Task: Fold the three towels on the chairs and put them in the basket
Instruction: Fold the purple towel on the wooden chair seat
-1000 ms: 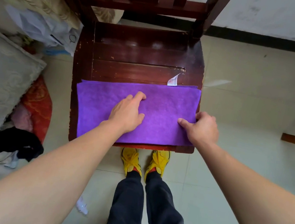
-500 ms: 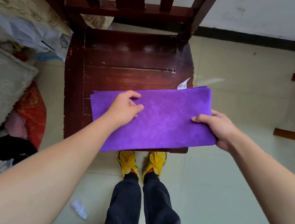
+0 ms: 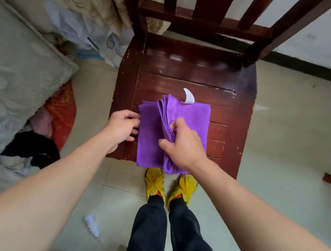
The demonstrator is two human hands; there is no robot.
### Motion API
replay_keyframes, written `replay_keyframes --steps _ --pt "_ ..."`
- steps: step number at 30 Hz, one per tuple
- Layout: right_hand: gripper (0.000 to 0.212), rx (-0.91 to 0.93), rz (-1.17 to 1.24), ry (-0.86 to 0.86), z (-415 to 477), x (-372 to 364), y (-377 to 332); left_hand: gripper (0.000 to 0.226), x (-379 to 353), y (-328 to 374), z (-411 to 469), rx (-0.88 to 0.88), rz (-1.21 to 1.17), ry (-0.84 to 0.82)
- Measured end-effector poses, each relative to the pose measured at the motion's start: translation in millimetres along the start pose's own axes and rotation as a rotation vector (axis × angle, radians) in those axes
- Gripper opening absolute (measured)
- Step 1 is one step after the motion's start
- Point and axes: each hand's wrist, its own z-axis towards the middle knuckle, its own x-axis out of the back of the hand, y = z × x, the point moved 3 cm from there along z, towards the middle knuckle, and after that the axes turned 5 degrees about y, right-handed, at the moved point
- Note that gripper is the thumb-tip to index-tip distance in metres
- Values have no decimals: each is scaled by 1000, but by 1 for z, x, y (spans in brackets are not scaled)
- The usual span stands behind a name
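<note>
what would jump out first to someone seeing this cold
The bright purple towel grabs the eye, folded into a thick stack at the front of the dark red wooden chair seat, with a white tag curling up at its far edge. The right hand pinches the stacked layers from above, while the left hand sits at the towel's left edge. Below the seat, yellow shoes stand out on the pale tiled floor.

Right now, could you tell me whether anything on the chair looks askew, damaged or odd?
The layers of the towel fan out unevenly where the right hand pinches them, so the fold is not square, and its white tag sticks up at the far edge. The chair seat has a cracked slat and chipped varnish.
</note>
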Motion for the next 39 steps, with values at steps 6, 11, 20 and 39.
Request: replay_keyframes --steps 6,11,20,39 --pt "34 0 -226 -40 19 -50 -5 21 14 -9 10 19 -21 -76" --pt "42 -14 -74 -34 19 -64 -7 19 20 -12 15 21 -37 -66" --pt "22 -152 328 259 8 -15 33 24 2 21 -3 -371 101 98" --pt "11 -501 692 -66 -8 2 55 13 -33 21 3 -11 106 -132"
